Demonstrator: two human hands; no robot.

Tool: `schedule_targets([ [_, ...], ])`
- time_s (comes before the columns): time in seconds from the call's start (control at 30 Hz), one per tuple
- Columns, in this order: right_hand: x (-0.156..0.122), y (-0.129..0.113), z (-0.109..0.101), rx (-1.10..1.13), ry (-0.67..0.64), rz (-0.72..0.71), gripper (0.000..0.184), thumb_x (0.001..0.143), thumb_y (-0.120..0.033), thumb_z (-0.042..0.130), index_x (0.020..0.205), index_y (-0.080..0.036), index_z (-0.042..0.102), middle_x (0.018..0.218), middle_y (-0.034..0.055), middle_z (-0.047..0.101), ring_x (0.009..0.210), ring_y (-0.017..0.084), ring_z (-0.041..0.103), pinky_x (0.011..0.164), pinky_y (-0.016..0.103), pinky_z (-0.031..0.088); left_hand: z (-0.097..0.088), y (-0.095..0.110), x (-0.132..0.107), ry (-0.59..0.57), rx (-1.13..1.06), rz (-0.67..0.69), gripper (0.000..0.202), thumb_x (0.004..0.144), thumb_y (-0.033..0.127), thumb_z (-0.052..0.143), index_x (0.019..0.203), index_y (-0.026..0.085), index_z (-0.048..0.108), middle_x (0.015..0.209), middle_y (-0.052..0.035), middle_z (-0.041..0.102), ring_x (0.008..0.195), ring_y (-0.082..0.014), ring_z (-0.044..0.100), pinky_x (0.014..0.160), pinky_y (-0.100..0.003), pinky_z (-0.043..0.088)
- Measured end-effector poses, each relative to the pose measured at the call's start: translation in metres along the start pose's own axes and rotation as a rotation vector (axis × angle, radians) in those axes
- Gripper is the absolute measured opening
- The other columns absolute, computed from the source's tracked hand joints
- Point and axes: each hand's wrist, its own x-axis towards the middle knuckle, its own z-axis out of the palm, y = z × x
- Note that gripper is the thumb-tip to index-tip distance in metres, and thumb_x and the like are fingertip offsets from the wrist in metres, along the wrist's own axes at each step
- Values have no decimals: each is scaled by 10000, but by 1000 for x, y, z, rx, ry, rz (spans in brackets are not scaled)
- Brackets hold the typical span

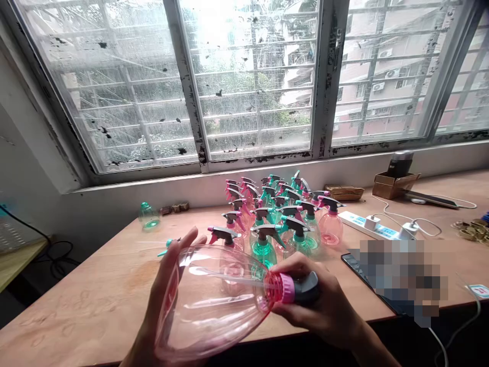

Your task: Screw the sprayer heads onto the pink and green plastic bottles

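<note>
A clear pink spray bottle (214, 306) lies tilted on its side in the air before me, its base to the left and neck to the right. My left hand (163, 280) cups the base, fingers stretched along its far side. At the neck, my right hand (328, 306) grips the pink collar (287, 288) between thumb and fingers, with the dark grey trigger head (307, 287) partly inside the hand. A pale dip tube runs inside the bottle. Behind it stand several pink and green spray bottles (263, 251) with trigger heads on.
A green bottle without a head (148, 218) stands at the back left. A loose green trigger head (168, 246) lies near my left fingers. To the right are a white power strip (351, 220), a dark tablet-like device (367, 278) and a cardboard box (389, 184). Windows line the back.
</note>
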Motion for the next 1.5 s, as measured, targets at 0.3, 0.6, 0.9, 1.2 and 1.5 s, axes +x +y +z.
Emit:
schedule_targets([
  [0.3,2,0,-3,54,-22,34,339,748,-197,904,1026,-249,718,816,-15,697,624,104,567,553,162,442,3,2,1,-2,-83,88,774,945,254,697,1562,506,301,1657,-38,336,1429,-325,504,1108,-508,523],
  [0.6,0,1,1,92,11,45,337,792,-220,894,1065,-264,701,808,-6,678,598,116,565,512,182,456,-6,-9,6,-97,-113,103,992,832,352,832,1619,401,230,1681,-69,278,1467,-332,454,1236,-479,375],
  [0.9,2,-1,3,219,13,129,319,789,-220,899,1030,-234,691,747,-30,649,521,88,545,453,161,434,8,3,1,2,-138,74,829,931,338,720,1589,495,240,1685,-28,288,1453,-343,472,1179,-563,439],
  [1.2,-2,3,6,139,96,22,354,816,-202,879,1104,-280,688,770,-27,682,537,98,544,483,174,450,-5,-11,5,-18,-46,58,1043,780,232,867,1611,394,258,1584,-107,435,1374,-349,551,1185,-545,433],
  [1.5,-2,1,-2,152,17,51,369,737,-284,941,1038,-233,735,825,18,697,596,124,581,522,202,471,-6,-15,9,-79,0,268,1022,852,55,746,1636,361,167,1671,-90,326,1429,-278,514,1148,-421,502],
])
